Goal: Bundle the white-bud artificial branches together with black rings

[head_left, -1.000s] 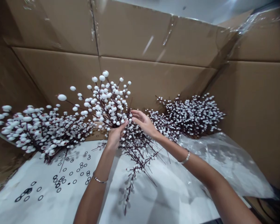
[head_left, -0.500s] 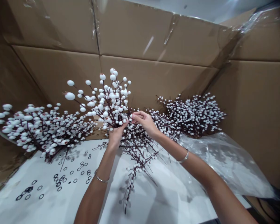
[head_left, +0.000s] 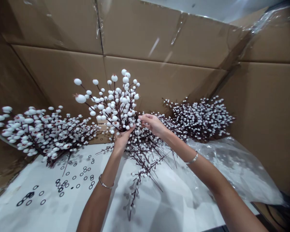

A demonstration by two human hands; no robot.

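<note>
A bunch of artificial white-berry branches (head_left: 116,103) with dark brown stems stands upright, its lower end gripped in my left hand (head_left: 121,140). My right hand (head_left: 153,124) is at the bunch's right side, thumb and fingers pinched together by its outer berries. What those fingertips hold is too small to make out. Behind and below both hands lies a loose heap of thinner berry sprigs (head_left: 145,153), one of them reaching toward the front of the white table (head_left: 91,209).
A pile of berry branches (head_left: 45,132) lies at the left, with several small black rings (head_left: 60,185) in front of it. Another dense pile (head_left: 200,117) sits at the back right, beside a clear plastic bag (head_left: 234,170). Cardboard walls (head_left: 171,45) enclose the table.
The bunch in my left hand has shifted slightly right and turned a little. My right hand has moved slightly right with it, still pinched.
</note>
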